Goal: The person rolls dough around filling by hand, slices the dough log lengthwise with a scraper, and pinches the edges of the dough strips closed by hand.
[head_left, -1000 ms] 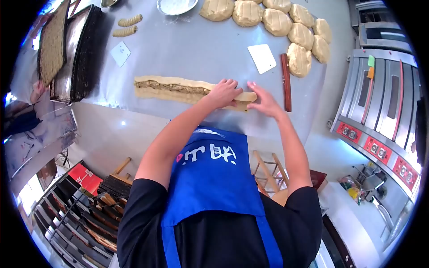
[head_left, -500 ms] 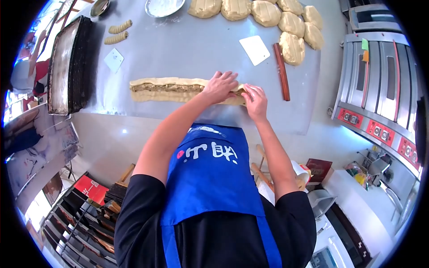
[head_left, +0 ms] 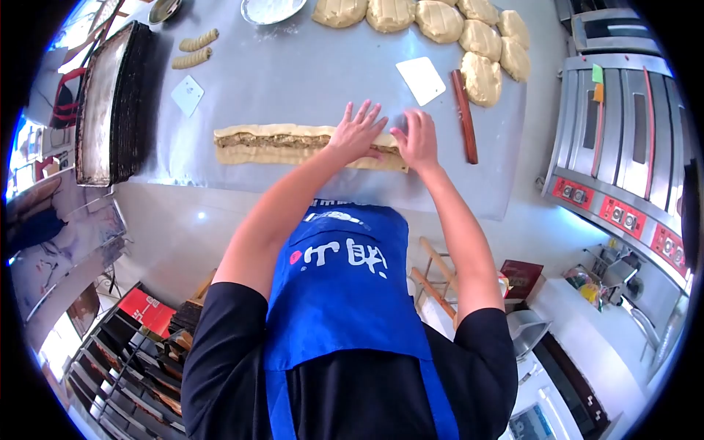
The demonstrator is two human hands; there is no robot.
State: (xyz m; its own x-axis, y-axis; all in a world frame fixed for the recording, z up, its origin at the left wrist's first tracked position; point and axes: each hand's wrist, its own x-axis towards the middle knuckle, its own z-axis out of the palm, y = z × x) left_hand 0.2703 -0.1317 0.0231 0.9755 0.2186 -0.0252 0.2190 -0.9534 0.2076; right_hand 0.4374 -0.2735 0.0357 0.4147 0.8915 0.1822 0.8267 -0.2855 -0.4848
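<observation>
A long strip of pale dough [head_left: 257, 155] lies across the near part of the metal table, with a line of brownish filling [head_left: 282, 141] along its middle and its far edge raised beside the filling. My left hand [head_left: 357, 134] rests over the strip right of its middle, fingers spread and pointing away from me. At the strip's right end my right hand [head_left: 418, 139] touches the dough, thumb and fingers apart. The dough under both palms is hidden.
A white scraper [head_left: 421, 81] and a reddish-brown stick [head_left: 464, 117] lie beyond my right hand. Several dough pieces [head_left: 438, 22] sit at the far right. Left are another scraper [head_left: 188, 95], two ridged rolls [head_left: 192, 59] and stacked dark trays [head_left: 110, 103]. A floury dish [head_left: 273, 9] stands far off.
My right hand has opened from a pinch at the dough's right end. My left hand's fingers have spread further. Earlier, a tray held at the far left by another person left the view.
</observation>
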